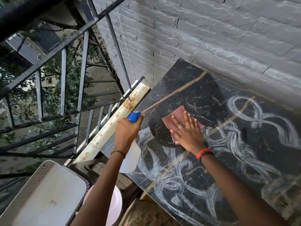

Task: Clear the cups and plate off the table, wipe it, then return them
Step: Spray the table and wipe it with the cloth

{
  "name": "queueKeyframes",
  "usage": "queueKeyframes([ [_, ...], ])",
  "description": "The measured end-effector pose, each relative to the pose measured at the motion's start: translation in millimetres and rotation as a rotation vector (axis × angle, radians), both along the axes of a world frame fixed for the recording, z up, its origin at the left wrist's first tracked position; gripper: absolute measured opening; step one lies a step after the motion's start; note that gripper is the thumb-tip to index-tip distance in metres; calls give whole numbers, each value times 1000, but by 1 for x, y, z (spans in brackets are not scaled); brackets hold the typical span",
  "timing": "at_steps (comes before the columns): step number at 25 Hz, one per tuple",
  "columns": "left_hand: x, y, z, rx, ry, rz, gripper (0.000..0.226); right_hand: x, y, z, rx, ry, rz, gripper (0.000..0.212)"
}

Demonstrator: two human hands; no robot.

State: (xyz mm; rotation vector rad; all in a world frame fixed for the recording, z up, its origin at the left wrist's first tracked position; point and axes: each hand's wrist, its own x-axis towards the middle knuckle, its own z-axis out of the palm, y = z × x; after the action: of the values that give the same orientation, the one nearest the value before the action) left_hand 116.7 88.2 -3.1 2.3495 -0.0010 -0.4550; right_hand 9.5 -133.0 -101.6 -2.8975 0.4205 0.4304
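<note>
A black marble table (pixel 203 95) with gold veins stands against the grey wall, its top streaked with white wet swirls. My right hand (pixel 187 131) lies flat, fingers straight, pressing a red-checked cloth (pixel 177 116) onto the table near its left side. My left hand (pixel 127 129) grips a clear spray bottle (pixel 132 159) with a blue nozzle (pixel 134 116) at the table's left edge. No cups are in view on the table. A pale pink plate (pixel 114 206) shows low down, left of the table and partly behind my left arm.
A grey wicker-edged surface (pixel 45 193) sits at the bottom left. A rusty white ledge (pixel 114 123) and black metal railing (pixel 65 79) run along the table's left side, with foliage below. The grey brick wall (pixel 211 38) bounds the table's far side.
</note>
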Motion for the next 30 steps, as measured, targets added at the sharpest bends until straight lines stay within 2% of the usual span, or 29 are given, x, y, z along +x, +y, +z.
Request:
queueKeyframes([
  [3,4,2,-5,-15,10,8,64,39,-22,2,-10,-2,-123,62],
  [6,8,8,-8,-22,22,40,61,96,-6,1,-1,-1,-180,62],
  [9,15,12,-10,-21,13,51,60,125,40,0,17,2,-58,61],
  [13,21,12,-5,-1,43,53,65,81,81,-4,41,-35,100,61],
  [18,29,8,-4,-11,36,52,64,38,27,-8,0,-13,53,63],
  [21,34,8,-8,-29,40,66,63,85,-14,-6,-15,-10,-73,62],
  [24,40,12,-13,-19,52,62,64,153,-17,-5,-5,-6,-116,63],
  [27,47,14,-14,20,46,44,63,194,20,-6,23,-4,-34,61],
  [30,55,13,-14,30,48,61,70,180,55,-9,39,-34,88,60],
])
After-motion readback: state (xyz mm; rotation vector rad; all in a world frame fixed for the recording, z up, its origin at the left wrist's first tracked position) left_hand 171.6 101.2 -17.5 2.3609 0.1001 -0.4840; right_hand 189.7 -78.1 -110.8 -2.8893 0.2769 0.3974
